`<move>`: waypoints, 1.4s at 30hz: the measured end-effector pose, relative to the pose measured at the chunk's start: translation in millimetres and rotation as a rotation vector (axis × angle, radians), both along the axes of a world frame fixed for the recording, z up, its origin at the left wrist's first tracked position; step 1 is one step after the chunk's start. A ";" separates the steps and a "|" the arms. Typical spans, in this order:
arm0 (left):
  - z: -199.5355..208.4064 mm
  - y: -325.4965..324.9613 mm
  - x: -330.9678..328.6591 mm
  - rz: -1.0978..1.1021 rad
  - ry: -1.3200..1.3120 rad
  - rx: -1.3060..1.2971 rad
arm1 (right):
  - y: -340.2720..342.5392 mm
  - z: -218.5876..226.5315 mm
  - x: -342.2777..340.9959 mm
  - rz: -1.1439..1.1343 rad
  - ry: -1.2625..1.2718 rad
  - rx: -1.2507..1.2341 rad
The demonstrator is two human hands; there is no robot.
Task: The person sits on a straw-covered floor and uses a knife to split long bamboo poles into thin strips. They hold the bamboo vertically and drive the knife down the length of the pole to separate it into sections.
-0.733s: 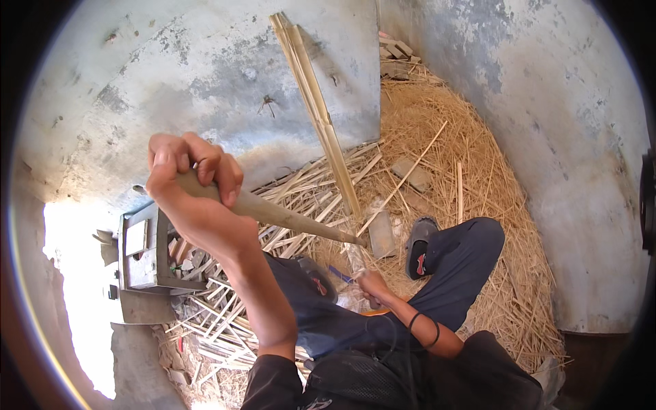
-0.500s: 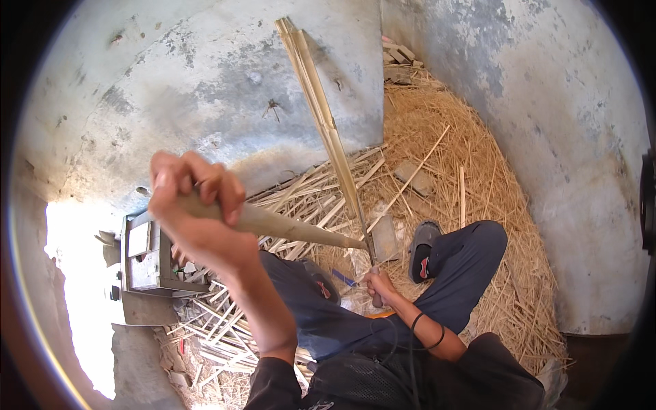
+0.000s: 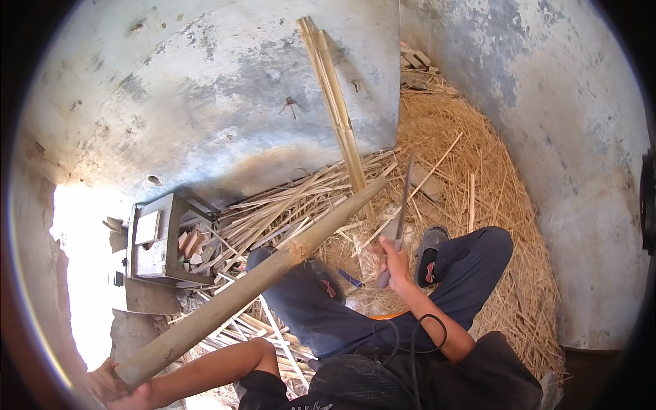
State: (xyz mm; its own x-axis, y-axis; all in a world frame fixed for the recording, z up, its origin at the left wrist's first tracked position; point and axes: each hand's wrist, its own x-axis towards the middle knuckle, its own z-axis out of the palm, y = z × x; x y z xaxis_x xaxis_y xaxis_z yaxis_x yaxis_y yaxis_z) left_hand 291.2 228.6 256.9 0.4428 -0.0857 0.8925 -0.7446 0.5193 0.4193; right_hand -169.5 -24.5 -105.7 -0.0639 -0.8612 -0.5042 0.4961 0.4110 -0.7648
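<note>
My left hand [image 3: 121, 388], out at the lower left, is closed round the near end of a thick bamboo pole [image 3: 253, 280]. The pole slants up and to the right across my left leg, its far end in front of the split bamboo. In my right hand [image 3: 398, 266], above my lap, is the handle of a long narrow-bladed knife [image 3: 404, 201], blade pointing up and away. Pole and blade are apart. Beyond them a split length of bamboo [image 3: 335, 102] stands upright, leaning against the wall; its foot is among the strips on the floor.
Cut bamboo strips [image 3: 273, 198] lie heaped at the left, and fine shavings [image 3: 506, 198] cover the floor at the right. A small wooden box-like stand [image 3: 156, 236] holds broken pieces. A blue object [image 3: 350, 278] lies between my feet. Worn walls [image 3: 225, 89] enclose the space.
My left hand has swung down and left from raised in front of me, turning the pole into a long diagonal. The knife, earlier in line with the split bamboo's foot, now tilts right, apart from it.
</note>
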 end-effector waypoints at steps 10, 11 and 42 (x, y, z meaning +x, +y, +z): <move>-88.7 -67.5 31.4 -0.397 0.399 -0.305 | -83.3 120.3 -61.0 -0.342 -0.237 -0.401; -94.0 -73.7 33.1 -0.629 0.444 -0.367 | -87.4 131.9 -66.5 -0.346 -0.289 -0.467; -77.3 -321.1 -306.4 -0.930 0.025 0.612 | -145.4 314.0 -182.4 -0.002 0.665 -1.009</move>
State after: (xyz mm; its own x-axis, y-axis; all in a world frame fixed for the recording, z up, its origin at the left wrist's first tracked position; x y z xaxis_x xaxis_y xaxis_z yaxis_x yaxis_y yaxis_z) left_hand -15.2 -92.5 179.6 -0.0053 -0.8160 0.5781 -0.1601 0.5713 0.8050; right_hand -351.9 -169.9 208.3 -0.0578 -0.8481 0.5266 -0.1159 -0.5182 -0.8474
